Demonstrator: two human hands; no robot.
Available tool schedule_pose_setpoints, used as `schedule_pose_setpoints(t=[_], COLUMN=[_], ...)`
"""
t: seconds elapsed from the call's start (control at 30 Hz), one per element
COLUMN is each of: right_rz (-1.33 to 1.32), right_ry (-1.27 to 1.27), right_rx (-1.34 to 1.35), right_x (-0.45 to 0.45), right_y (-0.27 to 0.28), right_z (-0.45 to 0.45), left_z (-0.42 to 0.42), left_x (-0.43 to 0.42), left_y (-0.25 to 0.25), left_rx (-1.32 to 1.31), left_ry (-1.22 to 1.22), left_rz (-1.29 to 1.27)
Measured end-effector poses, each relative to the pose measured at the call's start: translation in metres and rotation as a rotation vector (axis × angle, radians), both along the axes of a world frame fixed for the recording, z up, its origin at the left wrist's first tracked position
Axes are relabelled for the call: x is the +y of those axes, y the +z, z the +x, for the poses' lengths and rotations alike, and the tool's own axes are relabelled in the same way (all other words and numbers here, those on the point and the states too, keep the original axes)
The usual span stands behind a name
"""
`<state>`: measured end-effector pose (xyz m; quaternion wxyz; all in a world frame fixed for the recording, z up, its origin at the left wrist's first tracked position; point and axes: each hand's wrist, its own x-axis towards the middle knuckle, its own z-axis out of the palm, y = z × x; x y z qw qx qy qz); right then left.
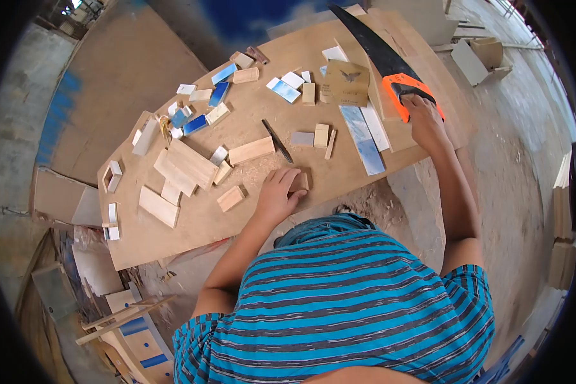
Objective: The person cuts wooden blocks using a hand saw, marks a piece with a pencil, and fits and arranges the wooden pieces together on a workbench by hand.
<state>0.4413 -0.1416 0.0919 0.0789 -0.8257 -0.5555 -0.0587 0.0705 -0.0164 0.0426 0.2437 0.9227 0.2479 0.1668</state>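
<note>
At the table's right side my right hand [427, 125] is closed around the orange and black handle of a handsaw [381, 54]. Its dark blade points away toward the far edge. Near the front edge, my left hand [276, 195] has its fingers curled over a small wooden block [300, 180], which they partly hide. Just beyond that hand lies a dark, narrow tool [277, 141], possibly a file, beside a flat wood piece [251, 151] and scattered sawdust. A short wood block [231, 198] rests to the left of the hand.
Several wood pieces [189, 163] and blue-and-white blocks [218, 95] are spread over the wooden table [205, 237]. A sandpaper sheet [345, 83] lies near the saw, with a long blue-white strip [362, 141] below it. Scrap boards [134, 333] stand on the floor at left.
</note>
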Motion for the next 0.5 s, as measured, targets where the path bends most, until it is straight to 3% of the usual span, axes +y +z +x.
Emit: schedule_pose_setpoints(t=[0.17, 0.27, 0.37, 0.5], right_rz=[-0.113, 0.306, 0.515, 0.756], right_ry=[0.064, 0.165, -0.071, -0.009], right_rx=[0.011, -0.054, 0.205, 0.437], right_x=[0.018, 0.022, 0.01, -0.05], right_y=[0.009, -0.005, 0.01, -0.006], right_z=[0.018, 0.032, 0.007, -0.053], left_z=[-0.001, -0.006, -0.014, -0.02], left_x=[-0.01, -0.018, -0.021, -0.016], left_y=[-0.009, -0.007, -0.012, -0.034], left_rx=[-0.048, -0.076, -0.088, -0.201], left_ry=[0.118, 0.251, 0.264, 0.22], left_rz=[0.032, 0.002, 0.002, 0.055])
